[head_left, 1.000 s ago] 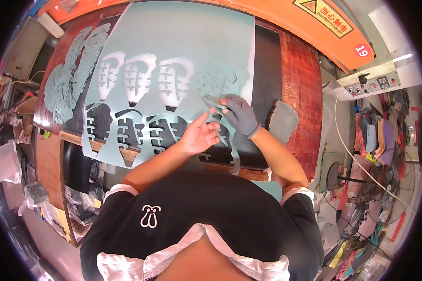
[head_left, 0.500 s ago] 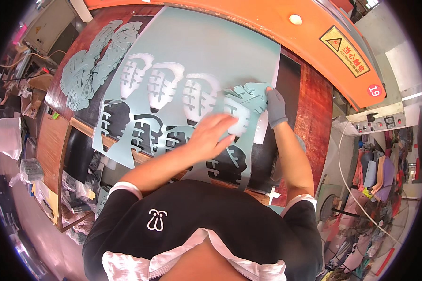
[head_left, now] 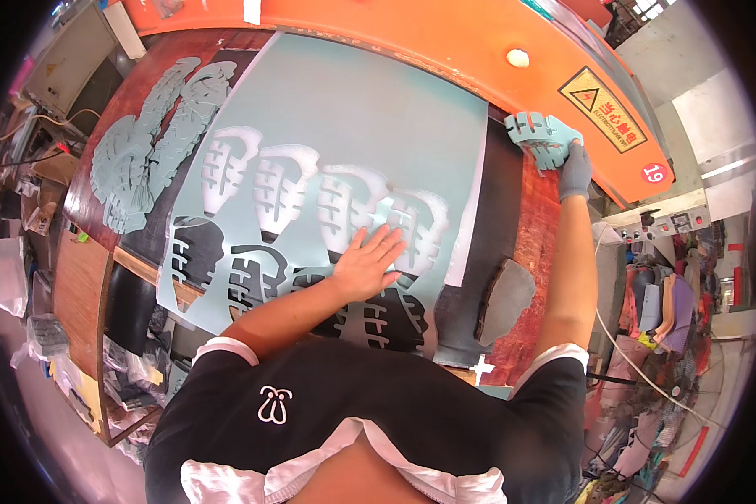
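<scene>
A large pale-green sheet lies across the table, with rows of slotted, shoe-upper-shaped openings cut along its near part. White backing shows through the upper row and black surface through the lower one. My bare left hand rests with fingers spread at the right end of these rows, holding nothing. Out to the right, my right hand, in a grey glove, grips a small bunch of green slotted cut-out pieces over the red tabletop beside the orange machine.
Heaps of green cut pieces lie at the table's left. A grey rounded slab sits on the red tabletop at right. The orange machine beam spans the far side, with a switch panel at its right end.
My right hand has carried the cut-out pieces off the sheet, up and to the right. My left hand has shifted slightly left and down, fingers now spread. The grey slab has come into plain view.
</scene>
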`<control>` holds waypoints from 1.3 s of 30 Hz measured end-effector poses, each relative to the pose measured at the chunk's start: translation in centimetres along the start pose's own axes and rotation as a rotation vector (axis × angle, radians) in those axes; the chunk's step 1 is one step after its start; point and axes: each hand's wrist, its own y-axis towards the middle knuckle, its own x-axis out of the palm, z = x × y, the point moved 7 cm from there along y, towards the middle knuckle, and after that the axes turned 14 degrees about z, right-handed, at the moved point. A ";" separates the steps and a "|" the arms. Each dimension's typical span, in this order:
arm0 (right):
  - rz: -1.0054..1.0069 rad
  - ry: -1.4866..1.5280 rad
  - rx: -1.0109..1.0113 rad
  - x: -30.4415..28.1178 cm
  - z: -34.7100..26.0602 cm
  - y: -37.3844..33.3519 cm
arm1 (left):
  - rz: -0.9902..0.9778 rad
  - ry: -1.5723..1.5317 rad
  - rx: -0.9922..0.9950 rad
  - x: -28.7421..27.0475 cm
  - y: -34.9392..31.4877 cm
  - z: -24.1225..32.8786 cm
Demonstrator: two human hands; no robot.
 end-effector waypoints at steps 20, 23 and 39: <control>-1.125 -0.387 -0.399 7.8 -13.0 -39.9 | 0.047 -0.238 -0.163 -12.1 -12.9 -4.4; -1.247 -0.367 -0.204 13.2 -13.3 -44.1 | 0.191 -0.217 -0.230 -15.0 -16.6 -10.0; -1.054 -0.176 -0.322 60.2 -17.3 -56.9 | 0.620 0.103 -0.513 -28.0 -30.5 -33.4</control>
